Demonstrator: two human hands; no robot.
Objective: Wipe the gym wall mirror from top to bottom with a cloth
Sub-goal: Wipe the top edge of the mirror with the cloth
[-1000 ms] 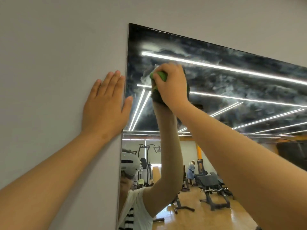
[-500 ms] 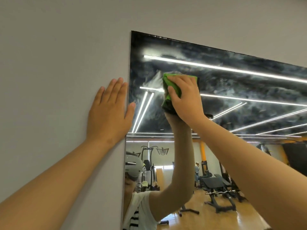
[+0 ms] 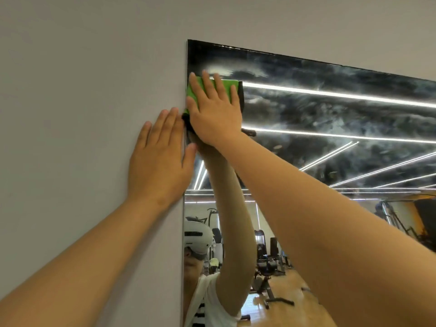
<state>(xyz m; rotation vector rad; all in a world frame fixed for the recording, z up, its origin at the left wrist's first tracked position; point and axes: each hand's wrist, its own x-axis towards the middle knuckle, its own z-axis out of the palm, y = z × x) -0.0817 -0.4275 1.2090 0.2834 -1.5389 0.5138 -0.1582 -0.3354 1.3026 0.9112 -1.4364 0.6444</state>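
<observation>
The wall mirror (image 3: 330,119) fills the right half of the view, its upper glass smeared and cloudy. A green cloth (image 3: 224,84) lies flat against the glass near the mirror's top left corner. My right hand (image 3: 213,109) presses the cloth to the mirror with straight, spread fingers, and most of the cloth is hidden beneath it. My left hand (image 3: 158,159) rests flat on the wall just left of the mirror's edge, with its thumb reaching onto the glass.
A plain grey wall (image 3: 82,90) surrounds the mirror to the left and above. The mirror's left edge (image 3: 184,220) runs straight down. Reflected in the glass are a person wearing a headset, weight benches, a wooden floor and ceiling light strips.
My right hand has slid the cloth left and up to the mirror's left edge, and its fingers have flattened out over the cloth. The left hand has stayed on the wall.
</observation>
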